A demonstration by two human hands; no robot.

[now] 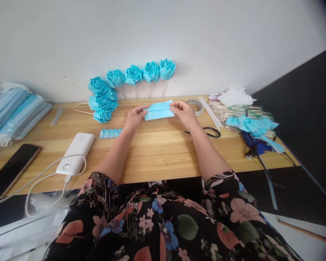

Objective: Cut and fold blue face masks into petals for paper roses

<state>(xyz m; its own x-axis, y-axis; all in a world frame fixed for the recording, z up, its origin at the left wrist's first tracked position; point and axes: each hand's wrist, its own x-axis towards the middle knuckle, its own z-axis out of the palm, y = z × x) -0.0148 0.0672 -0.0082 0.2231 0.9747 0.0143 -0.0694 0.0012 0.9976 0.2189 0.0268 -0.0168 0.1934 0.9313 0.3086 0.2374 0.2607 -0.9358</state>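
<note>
Left hand (136, 117): pinches blue sheet (159, 111) by left end | right hand (185, 113): pinches right end (blue flowers (134, 75) beyond) | worktop (163, 156) beneath

A craft workspace, possibly in a home, is suggested: a wooden counter (163, 156) is set against a wall (163, 32), and blue flowers (134, 75) on sticks, stacked face masks (16, 110), tape (201, 108) and a phone (13, 169) are spread over it.
</note>
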